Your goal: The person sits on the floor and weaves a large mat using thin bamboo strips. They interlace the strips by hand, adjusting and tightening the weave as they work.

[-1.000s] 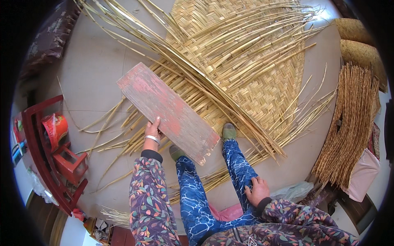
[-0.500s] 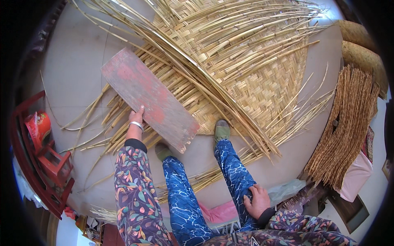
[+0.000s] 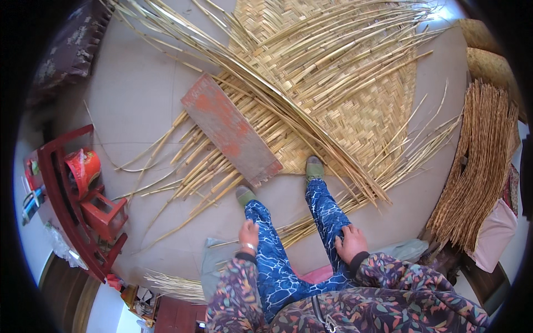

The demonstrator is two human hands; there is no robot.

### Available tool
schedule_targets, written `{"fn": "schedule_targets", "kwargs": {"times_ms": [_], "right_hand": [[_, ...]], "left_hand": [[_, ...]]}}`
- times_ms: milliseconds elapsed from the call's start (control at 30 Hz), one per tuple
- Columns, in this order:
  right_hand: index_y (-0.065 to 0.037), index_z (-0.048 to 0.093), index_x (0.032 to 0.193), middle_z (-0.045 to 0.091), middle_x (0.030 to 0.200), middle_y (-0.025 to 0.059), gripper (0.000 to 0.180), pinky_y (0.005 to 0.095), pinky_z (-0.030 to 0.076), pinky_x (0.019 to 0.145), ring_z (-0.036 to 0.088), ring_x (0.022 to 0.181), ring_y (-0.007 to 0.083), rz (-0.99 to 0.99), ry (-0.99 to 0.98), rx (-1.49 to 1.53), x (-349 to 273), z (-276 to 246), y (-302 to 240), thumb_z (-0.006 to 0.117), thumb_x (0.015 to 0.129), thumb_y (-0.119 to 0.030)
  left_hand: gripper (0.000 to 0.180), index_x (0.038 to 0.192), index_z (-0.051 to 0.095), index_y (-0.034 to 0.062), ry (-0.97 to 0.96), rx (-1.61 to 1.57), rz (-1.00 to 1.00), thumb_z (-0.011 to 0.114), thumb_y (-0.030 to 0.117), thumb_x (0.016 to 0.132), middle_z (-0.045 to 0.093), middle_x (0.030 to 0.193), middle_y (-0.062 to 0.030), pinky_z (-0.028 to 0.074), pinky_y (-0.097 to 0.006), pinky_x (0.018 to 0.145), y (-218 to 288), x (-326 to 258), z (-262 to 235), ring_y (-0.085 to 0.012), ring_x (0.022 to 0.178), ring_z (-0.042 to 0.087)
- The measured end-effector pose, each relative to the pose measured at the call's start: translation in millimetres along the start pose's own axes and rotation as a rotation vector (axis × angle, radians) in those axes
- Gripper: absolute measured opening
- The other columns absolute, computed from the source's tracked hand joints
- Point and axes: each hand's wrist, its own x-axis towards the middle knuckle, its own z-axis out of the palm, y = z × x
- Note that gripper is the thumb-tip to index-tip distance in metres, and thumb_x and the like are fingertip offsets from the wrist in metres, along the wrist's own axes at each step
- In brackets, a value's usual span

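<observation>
Across the floor [image 3: 139,111], on the far side of the feet, spreads a broad woven mat [image 3: 361,122], crossed by a long diagonal bundle of stalks [image 3: 277,105]. Left of that bundle, shorter stalks [image 3: 214,172] run out past the mat's edge. On them lies the worn reddish board [image 3: 232,130], its near end close to the left shoe [image 3: 245,195] — a half second ago the left hand gripped it, and now it is released. So the stalks seem to bear its weight, leaving both hands free. The right hand [image 3: 351,244] rests on the right leg, fingers loosely bent, holding nothing visible. The left hand [image 3: 249,232] is beside the left leg — how narrow its fingers are I cannot tell.
</observation>
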Motion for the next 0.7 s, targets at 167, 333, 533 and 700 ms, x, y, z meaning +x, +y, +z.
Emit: {"fn": "schedule_targets", "kwargs": {"times_ms": [167, 333, 533, 700], "right_hand": [[-0.004, 0.055, 0.106, 0.055, 0.109, 0.0180, 0.036, 0.0423, 0.042, 0.088, 0.051, 0.101, 0.0357, 0.028, -0.014, -0.010, 0, 3, -6, 0.058, 0.078, -0.025], [-0.005, 0.046, 0.121, 0.050, 0.118, 0.0207, 0.051, 0.0420, 0.040, 0.093, 0.049, 0.109, 0.0374, 0.053, -0.099, 0.022, -11, -2, -5, 0.058, 0.080, -0.032], [-0.003, 0.045, 0.125, 0.052, 0.118, 0.0251, 0.062, 0.0412, 0.039, 0.094, 0.051, 0.109, 0.0378, 0.155, -0.242, 0.267, -58, 5, 29, 0.056, 0.081, -0.045], [-0.005, 0.057, 0.114, 0.060, 0.108, 0.0200, 0.048, 0.0420, 0.040, 0.090, 0.055, 0.103, 0.0357, 0.167, -0.250, 0.213, -110, 5, 70, 0.047, 0.086, -0.044]], "left_hand": [[0.034, 0.106, 0.057, 0.0020, -0.033, 0.190, 0.033, 0.061, 0.024, 0.081, 0.060, 0.104, -0.0189, 0.044, -0.039, 0.086, 28, -147, -56, -0.0331, 0.098, 0.056], [0.054, 0.119, 0.048, -0.0011, -0.141, 0.102, -0.117, 0.061, 0.034, 0.080, 0.057, 0.110, -0.0232, 0.041, -0.040, 0.090, 14, -238, -92, -0.0371, 0.104, 0.053], [0.062, 0.116, 0.050, 0.0001, -0.225, 0.007, -0.191, 0.061, 0.048, 0.078, 0.058, 0.106, -0.0247, 0.043, -0.040, 0.085, 28, -266, -144, -0.0385, 0.099, 0.055], [0.056, 0.108, 0.054, 0.0003, -0.196, 0.128, -0.154, 0.060, 0.048, 0.079, 0.059, 0.102, -0.0253, 0.044, -0.042, 0.080, -13, -252, -162, -0.0384, 0.096, 0.057]]}}
